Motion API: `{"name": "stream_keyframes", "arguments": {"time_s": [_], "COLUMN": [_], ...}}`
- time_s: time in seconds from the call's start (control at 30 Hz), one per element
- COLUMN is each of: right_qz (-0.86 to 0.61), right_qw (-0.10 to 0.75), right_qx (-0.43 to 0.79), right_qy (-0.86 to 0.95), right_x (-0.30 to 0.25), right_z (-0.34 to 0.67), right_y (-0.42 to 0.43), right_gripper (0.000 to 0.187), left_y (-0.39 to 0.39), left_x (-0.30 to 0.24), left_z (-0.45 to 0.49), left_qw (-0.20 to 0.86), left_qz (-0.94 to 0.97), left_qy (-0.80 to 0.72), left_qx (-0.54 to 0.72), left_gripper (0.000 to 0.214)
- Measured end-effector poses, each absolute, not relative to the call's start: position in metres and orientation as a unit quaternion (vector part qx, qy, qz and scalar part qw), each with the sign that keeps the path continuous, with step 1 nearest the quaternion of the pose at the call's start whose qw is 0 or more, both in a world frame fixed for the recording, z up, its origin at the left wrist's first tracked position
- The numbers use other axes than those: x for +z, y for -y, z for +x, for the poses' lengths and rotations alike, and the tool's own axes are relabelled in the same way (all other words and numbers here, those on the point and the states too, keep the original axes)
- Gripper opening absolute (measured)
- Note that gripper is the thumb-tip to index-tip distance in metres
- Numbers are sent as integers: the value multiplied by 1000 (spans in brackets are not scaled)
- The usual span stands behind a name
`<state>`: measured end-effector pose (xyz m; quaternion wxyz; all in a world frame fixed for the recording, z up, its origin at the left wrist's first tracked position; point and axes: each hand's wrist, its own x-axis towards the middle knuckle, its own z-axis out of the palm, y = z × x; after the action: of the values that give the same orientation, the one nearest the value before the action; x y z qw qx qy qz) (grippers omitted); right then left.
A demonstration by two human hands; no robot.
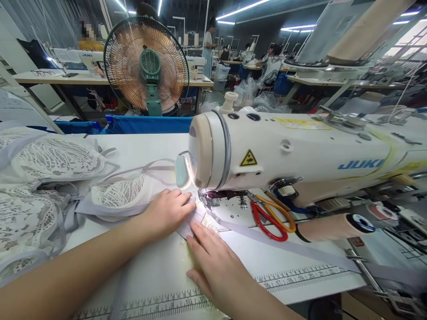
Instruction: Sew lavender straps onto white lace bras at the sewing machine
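A pale lavender bra [122, 193] with white lace cups lies on the machine bed, its edge running up to the needle area of the sewing machine [267, 151]. My left hand [170, 211] is closed on the bra's edge just left of the needle, with the fingers bent and close together. My right hand [213, 253] rests in front of the needle. Its fingers lie nearly flat on the fabric, and its thumb is apart. A long lavender elastic band [283, 242] comes in from the right to the presser foot. The needle tip is hard to make out.
Red and orange-handled scissors [271, 218] and a peach thread cone [333, 227] lie right of the needle. More lace bras [33, 209] are heaped at left. A printed ruler [173, 304] crosses the table's front. Beyond stand a large fan [147, 66] and other workers.
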<state>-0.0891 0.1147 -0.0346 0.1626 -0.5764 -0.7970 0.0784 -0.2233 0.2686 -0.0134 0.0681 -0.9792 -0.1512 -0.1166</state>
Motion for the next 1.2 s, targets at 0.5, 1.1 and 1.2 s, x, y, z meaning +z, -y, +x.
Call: {"name": "stream_keyframes", "arguments": {"time_s": [0.5, 1.1, 1.2], "right_qz": [-549, -523, -518], "right_qw": [221, 258, 267], "right_qx": [72, 33, 83], "right_qy": [803, 811, 808], "right_x": [-38, -52, -16], "right_z": [-89, -91, -102], "right_y": [-118, -117, -106], "right_gripper": [38, 29, 28], "left_y": [-270, -215, -202], "left_x": [0, -9, -16], "left_z": [-232, -333, -355], "left_qw": [128, 74, -17], "left_qz": [-973, -912, -891], "left_qy": [167, 403, 453], "left_qx": [-89, 0, 3], "left_gripper": [15, 46, 52]}}
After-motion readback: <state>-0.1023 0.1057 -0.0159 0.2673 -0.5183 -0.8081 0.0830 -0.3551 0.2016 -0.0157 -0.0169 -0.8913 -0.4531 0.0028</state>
